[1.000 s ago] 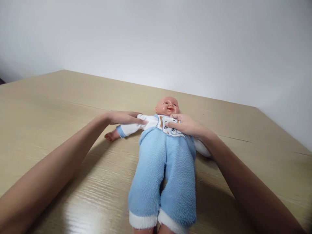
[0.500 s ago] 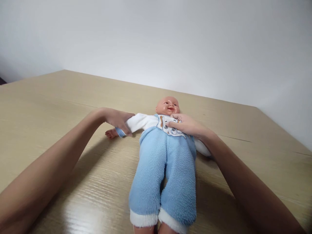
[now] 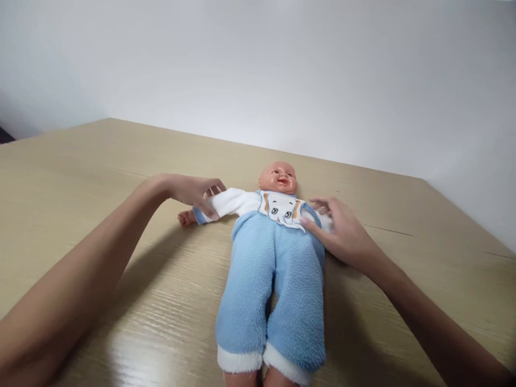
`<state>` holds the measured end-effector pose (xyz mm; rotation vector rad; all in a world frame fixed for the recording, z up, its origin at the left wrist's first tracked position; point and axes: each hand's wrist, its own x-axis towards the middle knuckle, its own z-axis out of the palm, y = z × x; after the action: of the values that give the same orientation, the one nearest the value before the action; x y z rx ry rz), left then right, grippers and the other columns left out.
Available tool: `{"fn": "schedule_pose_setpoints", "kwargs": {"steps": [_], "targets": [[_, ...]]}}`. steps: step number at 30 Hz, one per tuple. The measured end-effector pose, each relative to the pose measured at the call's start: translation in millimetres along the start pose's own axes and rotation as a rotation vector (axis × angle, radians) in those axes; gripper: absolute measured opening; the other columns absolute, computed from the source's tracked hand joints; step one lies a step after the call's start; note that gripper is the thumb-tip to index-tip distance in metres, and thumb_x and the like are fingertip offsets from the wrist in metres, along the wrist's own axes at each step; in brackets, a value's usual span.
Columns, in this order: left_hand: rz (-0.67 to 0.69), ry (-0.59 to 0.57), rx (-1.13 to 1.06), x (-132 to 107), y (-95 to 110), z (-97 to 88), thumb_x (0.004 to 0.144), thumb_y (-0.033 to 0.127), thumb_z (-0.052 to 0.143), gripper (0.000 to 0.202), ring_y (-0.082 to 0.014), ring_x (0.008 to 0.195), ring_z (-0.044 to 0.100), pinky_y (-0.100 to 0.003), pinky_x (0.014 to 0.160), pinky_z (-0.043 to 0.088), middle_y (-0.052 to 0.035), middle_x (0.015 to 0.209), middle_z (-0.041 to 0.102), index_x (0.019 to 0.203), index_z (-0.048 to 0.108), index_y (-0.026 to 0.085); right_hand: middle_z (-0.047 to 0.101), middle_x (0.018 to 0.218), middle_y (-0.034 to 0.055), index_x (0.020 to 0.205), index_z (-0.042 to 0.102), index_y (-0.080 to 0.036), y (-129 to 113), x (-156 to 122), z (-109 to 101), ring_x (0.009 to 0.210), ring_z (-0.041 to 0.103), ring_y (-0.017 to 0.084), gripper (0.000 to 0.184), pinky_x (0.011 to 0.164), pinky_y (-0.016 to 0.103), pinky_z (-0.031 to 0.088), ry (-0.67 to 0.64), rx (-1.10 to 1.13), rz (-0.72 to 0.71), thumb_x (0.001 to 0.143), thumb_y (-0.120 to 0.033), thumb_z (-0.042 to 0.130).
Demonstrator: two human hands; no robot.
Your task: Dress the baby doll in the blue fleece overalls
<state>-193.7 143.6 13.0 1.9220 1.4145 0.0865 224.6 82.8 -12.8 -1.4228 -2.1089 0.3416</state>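
Right, nearest to us, at the lower centre of the frame, the doll's bare legs (image 3: 242,379) are cut off by the bottom edge. Just above them sit the fluffy white hems (image 3: 239,362) of its light blue trousers (image 3: 248,290), which run up to the middle of the frame. Our forearms come in from the lower left and lower right corners, one on either side. The doll (image 3: 266,231) lies on its back on the bench (image 3: 181,279), a little right of centre, head away from us.

Further up, our right grip (image 3: 344,231) is loose and spread, thumb beside the patch with an animal's face (image 3: 282,209) on the doll's chest, fingers apart by the white sleeve (image 3: 322,218) at right of centre. Our left grip (image 3: 187,189), left of centre, curves about the other white sleeve (image 3: 234,201), its thumb near the blue cuff (image 3: 199,215); we cannot tell whether it presses on the cloth. The doll's small hand (image 3: 186,217) pokes out of that cuff.

Beyond the chest, the bald head (image 3: 278,176) rests on the wood. Past it, the bench's far edge slants across the frame, and a pale wall (image 3: 258,70) fills the top. Something dark (image 3: 5,135), too little shown to identify, sits at the left edge.
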Motion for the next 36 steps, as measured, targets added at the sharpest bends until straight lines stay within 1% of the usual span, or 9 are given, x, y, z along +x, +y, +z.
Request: {"fn": "schedule_pose_setpoints", "kwargs": {"steps": [2,4,8,12,16,21,27,32,36], "targets": [[0.101,0.120,0.059,-4.6,8.7,-4.1,0.070,0.063,0.094,0.094,-0.0392,0.139,0.064,-0.045,0.111,0.055,-0.0155,0.150,0.069,0.150,0.059,0.026,0.074,0.133,0.0188,0.135,0.065,-0.024,20.8,-25.7,-10.4,0.121,0.070,0.042,0.059,0.110,0.061,0.051,0.046,-0.065,-0.006,0.096,-0.068,0.069],[0.212,0.222,0.065,-7.9,26.3,-1.1,0.085,0.065,0.082,0.080,-0.0360,0.145,0.059,-0.044,0.114,0.052,-0.0135,0.159,0.063,0.151,0.058,0.026,0.075,0.132,0.0188,0.136,0.065,-0.027,43.7,-50.7,-20.2,0.122,0.070,0.045,0.058,0.110,0.064,0.052,0.062,-0.117,0.000,0.095,-0.068,0.070],[0.488,0.295,0.052,0.5,82.5,29.6,0.101,0.057,0.067,0.052,-0.0306,0.137,0.062,-0.042,0.114,0.050,-0.0090,0.153,0.066,0.142,0.064,0.026,0.075,0.135,0.0186,0.141,0.063,-0.030,80.6,-87.9,-31.4,0.123,0.071,0.048,0.063,0.107,0.069,0.056,0.034,-0.116,0.030,0.090,-0.065,0.077],[0.746,0.323,0.174,35.7,138.8,72.9,0.106,0.049,0.063,0.040,-0.0312,0.136,0.061,-0.045,0.121,0.044,-0.0142,0.139,0.070,0.132,0.066,0.019,0.074,0.140,0.0195,0.143,0.061,-0.027,93.3,-100.3,-32.5,0.127,0.071,0.047,0.059,0.109,0.069,0.055,0.016,-0.099,0.033,0.093,-0.056,0.075],[0.724,0.336,0.401,76.8,168.4,104.4,0.100,0.028,0.065,0.039,-0.0331,0.132,0.064,-0.046,0.114,0.048,-0.0186,0.140,0.072,0.136,0.062,0.013,0.076,0.130,0.0166,0.131,0.065,-0.026,90.5,-96.7,-31.6,0.119,0.073,0.042,0.044,0.104,0.061,0.058,0.020,-0.056,0.023,0.092,-0.043,0.073],[0.678,0.369,0.497,95.0,171.0,121.9,0.099,0.021,0.060,0.025,-0.0333,0.117,0.071,-0.044,0.099,0.053,-0.0171,0.121,0.078,0.121,0.069,0.015,0.077,0.114,0.0120,0.119,0.068,-0.026,84.2,-87.5,-31.6,0.102,0.075,0.036,0.041,0.093,0.053,0.061,0.098,0.089,0.129,0.081,-0.037,0.079],[0.770,0.518,0.226,84.4,165.1,128.4,0.103,0.031,0.052,0.022,-0.0282,0.098,0.072,-0.040,0.086,0.051,-0.0118,0.104,0.077,0.115,0.065,0.017,0.074,0.130,0.0096,0.117,0.068,-0.027,77.6,-51.3,-25.1,0.130,0.070,0.032,0.052,0.117,0.047,0.055,0.228,0.686,0.214,0.079,-0.049,0.094],[0.950,0.591,0.105,76.1,164.1,130.4,0.097,0.033,0.058,0.016,-0.0227,0.088,0.070,-0.035,0.082,0.050,-0.0050,0.097,0.074,0.108,0.060,0.023,0.075,0.129,0.0054,0.119,0.071,-0.028,62.0,-5.7,-1.3,0.132,0.067,0.027,0.053,0.122,0.042,0.050,0.269,0.872,0.119,0.079,-0.051,0.097],[1.087,0.775,0.051,75.1,160.3,133.3,0.090,0.028,0.065,0.021,-0.0207,0.086,0.071,-0.033,0.079,0.051,-0.0041,0.099,0.075,0.110,0.059,0.023,0.075,0.112,0.0034,0.114,0.073,-0.028,46.1,11.3,24.0,0.108,0.070,0.026,0.048,0.103,0.041,0.057,0.237,0.785,-0.026,0.080,-0.052,0.097]]}}
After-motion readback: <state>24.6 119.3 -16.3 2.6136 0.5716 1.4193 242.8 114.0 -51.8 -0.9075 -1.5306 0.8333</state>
